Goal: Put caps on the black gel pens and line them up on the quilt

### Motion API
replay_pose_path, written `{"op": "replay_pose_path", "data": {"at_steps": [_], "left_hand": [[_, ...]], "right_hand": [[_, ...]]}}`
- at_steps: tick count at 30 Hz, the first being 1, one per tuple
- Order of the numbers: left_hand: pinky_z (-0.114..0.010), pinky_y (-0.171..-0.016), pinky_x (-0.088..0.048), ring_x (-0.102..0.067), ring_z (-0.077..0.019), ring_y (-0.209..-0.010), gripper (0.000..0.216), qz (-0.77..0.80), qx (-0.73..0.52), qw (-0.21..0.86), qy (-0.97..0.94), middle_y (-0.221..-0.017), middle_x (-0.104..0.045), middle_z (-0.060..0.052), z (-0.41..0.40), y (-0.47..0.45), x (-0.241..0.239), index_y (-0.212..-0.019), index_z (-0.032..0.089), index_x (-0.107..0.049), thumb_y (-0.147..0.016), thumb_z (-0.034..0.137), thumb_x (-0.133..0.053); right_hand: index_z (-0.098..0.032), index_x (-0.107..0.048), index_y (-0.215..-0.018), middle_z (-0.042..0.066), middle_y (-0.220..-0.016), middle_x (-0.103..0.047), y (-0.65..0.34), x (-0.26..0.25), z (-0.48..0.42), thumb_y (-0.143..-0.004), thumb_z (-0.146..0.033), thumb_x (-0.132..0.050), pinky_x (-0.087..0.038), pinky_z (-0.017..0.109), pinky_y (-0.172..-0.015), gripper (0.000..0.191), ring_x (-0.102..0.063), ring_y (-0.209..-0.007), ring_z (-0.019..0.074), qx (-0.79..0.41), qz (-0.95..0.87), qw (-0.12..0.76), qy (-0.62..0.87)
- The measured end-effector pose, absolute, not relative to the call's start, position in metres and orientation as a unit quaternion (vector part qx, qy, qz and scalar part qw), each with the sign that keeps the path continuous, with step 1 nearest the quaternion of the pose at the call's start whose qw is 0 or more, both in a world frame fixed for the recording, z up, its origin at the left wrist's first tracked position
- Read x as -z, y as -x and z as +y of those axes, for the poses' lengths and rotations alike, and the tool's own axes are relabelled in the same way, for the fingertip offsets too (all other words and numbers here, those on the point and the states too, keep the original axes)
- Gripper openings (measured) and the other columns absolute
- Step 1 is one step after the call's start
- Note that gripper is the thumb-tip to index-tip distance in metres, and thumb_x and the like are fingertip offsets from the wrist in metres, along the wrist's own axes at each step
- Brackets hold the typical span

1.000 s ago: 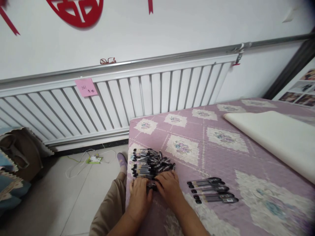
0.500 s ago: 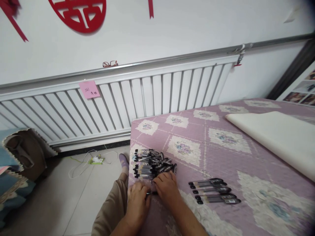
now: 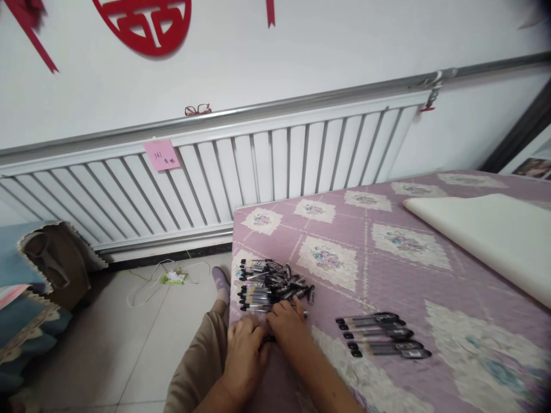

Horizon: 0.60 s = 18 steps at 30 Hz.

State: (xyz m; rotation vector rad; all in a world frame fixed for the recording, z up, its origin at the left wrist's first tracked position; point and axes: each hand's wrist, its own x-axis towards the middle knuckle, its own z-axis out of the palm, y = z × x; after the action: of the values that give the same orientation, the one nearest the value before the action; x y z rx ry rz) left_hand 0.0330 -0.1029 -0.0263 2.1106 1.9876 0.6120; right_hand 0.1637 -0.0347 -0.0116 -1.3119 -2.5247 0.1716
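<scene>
A heap of black pens [image 3: 271,283] lies near the left edge of a purple quilted bed [image 3: 387,269]. My left hand [image 3: 246,353] and my right hand [image 3: 287,324] rest close together just in front of the heap, fingers curled over a black pen [image 3: 267,338] between them. My right fingertips touch the near side of the heap. Several pens [image 3: 383,334] lie in a neat row to the right of my right forearm.
A white rolled sheet [image 3: 486,235] lies at the bed's far right. A white radiator [image 3: 215,178] with a pink note [image 3: 161,155] runs along the wall, red glasses [image 3: 198,109] on its pipe. A cable and plug [image 3: 172,278] lie on the floor; a blue covered seat [image 3: 30,287] stands left.
Both hands stay at the heap's near side; the right hand has shifted slightly up toward the heap. The camera has drifted a little to the left.
</scene>
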Motion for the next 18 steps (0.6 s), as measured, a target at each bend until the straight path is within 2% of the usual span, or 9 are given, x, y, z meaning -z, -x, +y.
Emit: {"op": "replay_pose_path", "data": {"at_steps": [4, 8, 12, 15, 18], "left_hand": [[-0.042, -0.091, -0.030, -0.049, -0.0225, -0.098, 0.023, 0.671, -0.200, 0.089, -0.708, -0.094, -0.059, -0.001, -0.101, -0.033, 0.026, -0.093, 0.029, -0.064, -0.077, 0.015, -0.055], [-0.042, -0.090, -0.031, -0.050, -0.0225, -0.096, 0.016, 0.666, -0.213, 0.085, -0.710, -0.093, -0.060, -0.002, -0.101, -0.033, 0.026, -0.090, 0.027, -0.065, -0.080, 0.019, -0.056], [-0.041, -0.090, -0.031, -0.051, -0.0216, -0.095, 0.014, 0.651, -0.233, 0.085, -0.718, -0.092, -0.060, -0.001, -0.102, -0.033, 0.026, -0.089, 0.027, -0.064, -0.081, 0.019, -0.056], [-0.039, -0.089, -0.033, -0.052, -0.0212, -0.095, 0.014, 0.645, -0.239, 0.083, -0.721, -0.092, -0.061, -0.001, -0.103, -0.033, 0.024, -0.089, 0.025, -0.063, -0.081, 0.017, -0.055], [-0.039, -0.089, -0.034, -0.052, -0.0208, -0.093, 0.014, 0.639, -0.242, 0.079, -0.725, -0.091, -0.061, -0.001, -0.104, -0.034, 0.022, -0.090, 0.024, -0.062, -0.083, 0.018, -0.052]], "right_hand": [[-0.025, -0.064, -0.081, 0.002, -0.091, -0.065, -0.167, 0.011, -0.036, -0.086, -0.016, -0.053, -0.019, 0.045, -0.104, 0.015, -0.052, -0.100, 0.0199, -0.056, -0.871, 0.182, 0.453], [-0.022, -0.064, -0.087, 0.005, -0.092, -0.065, -0.188, 0.013, -0.032, -0.087, -0.018, -0.048, -0.038, 0.034, -0.089, 0.016, -0.056, -0.094, 0.0193, -0.110, -0.826, 0.306, 0.461], [-0.021, -0.063, -0.096, 0.007, -0.094, -0.067, -0.216, 0.018, -0.028, -0.087, -0.028, -0.043, -0.047, 0.033, -0.080, 0.023, -0.061, -0.089, 0.0202, -0.231, -0.731, 0.408, 0.496], [-0.021, -0.064, -0.099, 0.008, -0.101, -0.068, -0.229, 0.019, -0.032, -0.083, -0.035, -0.045, -0.049, 0.034, -0.080, 0.029, -0.062, -0.094, 0.0222, -0.321, -0.672, 0.419, 0.520], [-0.023, -0.067, -0.090, 0.005, -0.093, -0.070, -0.232, 0.017, -0.043, -0.078, -0.037, -0.049, -0.049, 0.035, -0.081, 0.026, -0.063, -0.091, 0.0227, -0.398, -0.652, 0.400, 0.507]]}}
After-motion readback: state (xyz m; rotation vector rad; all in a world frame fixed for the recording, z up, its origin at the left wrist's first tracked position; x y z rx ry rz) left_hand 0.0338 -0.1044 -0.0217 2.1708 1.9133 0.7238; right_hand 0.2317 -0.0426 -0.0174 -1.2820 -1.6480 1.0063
